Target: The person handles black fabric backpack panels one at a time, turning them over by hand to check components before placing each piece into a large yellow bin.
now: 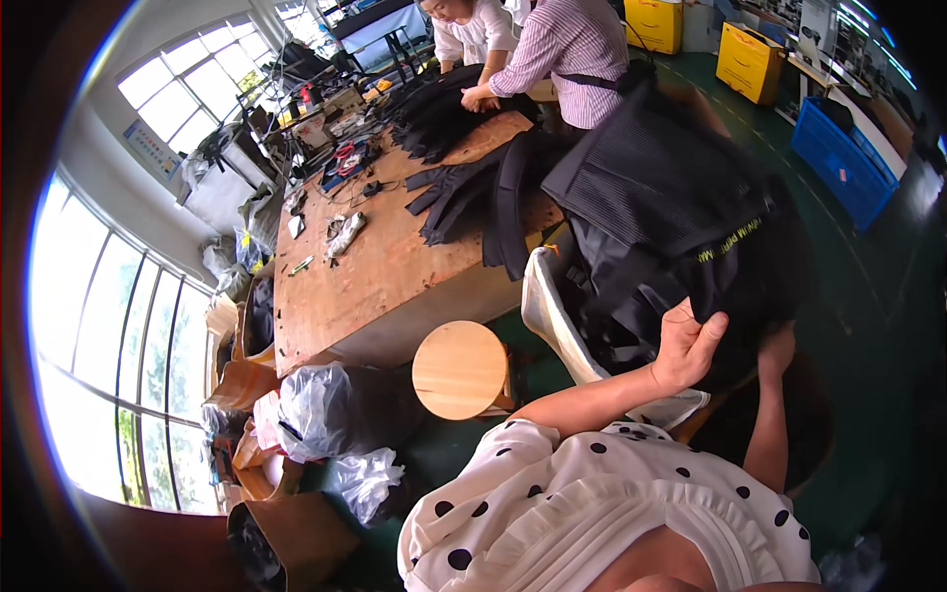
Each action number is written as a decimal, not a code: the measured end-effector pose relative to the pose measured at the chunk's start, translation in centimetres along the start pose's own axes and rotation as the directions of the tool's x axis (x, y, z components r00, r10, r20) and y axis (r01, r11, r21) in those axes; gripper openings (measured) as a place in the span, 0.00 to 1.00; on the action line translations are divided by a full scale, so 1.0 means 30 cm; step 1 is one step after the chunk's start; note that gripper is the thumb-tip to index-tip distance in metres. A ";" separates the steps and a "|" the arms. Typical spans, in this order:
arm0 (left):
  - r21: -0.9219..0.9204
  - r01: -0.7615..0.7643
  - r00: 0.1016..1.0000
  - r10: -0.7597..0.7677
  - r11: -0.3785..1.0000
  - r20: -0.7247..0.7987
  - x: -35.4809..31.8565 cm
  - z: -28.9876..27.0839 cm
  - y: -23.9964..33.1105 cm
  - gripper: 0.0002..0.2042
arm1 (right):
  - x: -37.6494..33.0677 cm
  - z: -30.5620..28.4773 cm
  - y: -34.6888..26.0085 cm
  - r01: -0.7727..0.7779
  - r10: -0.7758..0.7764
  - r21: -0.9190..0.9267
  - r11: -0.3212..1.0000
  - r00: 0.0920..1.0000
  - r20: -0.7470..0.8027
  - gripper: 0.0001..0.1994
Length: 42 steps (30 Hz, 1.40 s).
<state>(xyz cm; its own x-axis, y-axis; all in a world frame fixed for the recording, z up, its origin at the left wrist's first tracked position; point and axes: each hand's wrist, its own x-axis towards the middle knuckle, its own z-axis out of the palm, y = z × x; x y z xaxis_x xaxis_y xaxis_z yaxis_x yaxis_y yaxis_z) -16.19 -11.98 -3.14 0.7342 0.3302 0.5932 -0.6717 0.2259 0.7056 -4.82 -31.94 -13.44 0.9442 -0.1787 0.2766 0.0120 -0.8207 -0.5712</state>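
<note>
My left hand is closed on the lower edge of a black bag with a ribbed mesh panel and yellow lettering. Its thumb lies along the fabric. Beside it on the right, my right hand is against the underside of the same bag, its fingers hidden behind the dark cloth. The bag is raised in front of me, blurred at its right side. Under it stands a white sack with more black pieces inside.
A wooden table carries black fabric strips, scissors and small tools. Two people work at its far end. A round stool stands before it. Plastic bags and cartons lie left; a blue crate stands right.
</note>
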 end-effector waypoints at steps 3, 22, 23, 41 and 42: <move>0.220 0.184 0.978 -0.200 0.958 0.057 -0.027 0.001 -0.036 0.19 | 0.077 -0.010 0.157 -0.229 0.235 0.462 0.857 0.971 0.046 0.19; 0.451 0.477 0.825 -0.561 0.754 0.067 -0.107 -0.148 -0.177 0.19 | -0.082 -0.092 -0.309 0.155 -0.184 0.800 0.580 0.981 -0.057 0.15; 0.253 0.726 0.633 -0.765 0.640 0.119 -0.076 -0.098 -0.166 0.27 | -0.110 -0.108 -0.333 0.198 -0.244 0.735 0.649 0.969 -0.045 0.13; 0.560 0.455 0.723 -0.655 0.693 0.223 -0.059 -0.033 -0.145 0.32 | 0.203 -0.120 -0.150 0.032 -0.087 0.512 0.858 0.993 0.085 0.19; 0.569 0.469 0.693 -0.681 0.676 0.237 -0.063 -0.040 -0.130 0.32 | 0.185 -0.080 -0.141 0.016 -0.043 0.562 0.827 0.998 0.034 0.18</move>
<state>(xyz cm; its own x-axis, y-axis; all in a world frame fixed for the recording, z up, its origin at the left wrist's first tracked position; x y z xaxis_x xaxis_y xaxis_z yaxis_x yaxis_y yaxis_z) -15.07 -12.38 -7.48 0.9895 -0.1428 0.0224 -0.0529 -0.2137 0.9755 -0.41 -30.77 -7.63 0.9535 -0.1247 0.2744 0.2103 -0.3768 -0.9021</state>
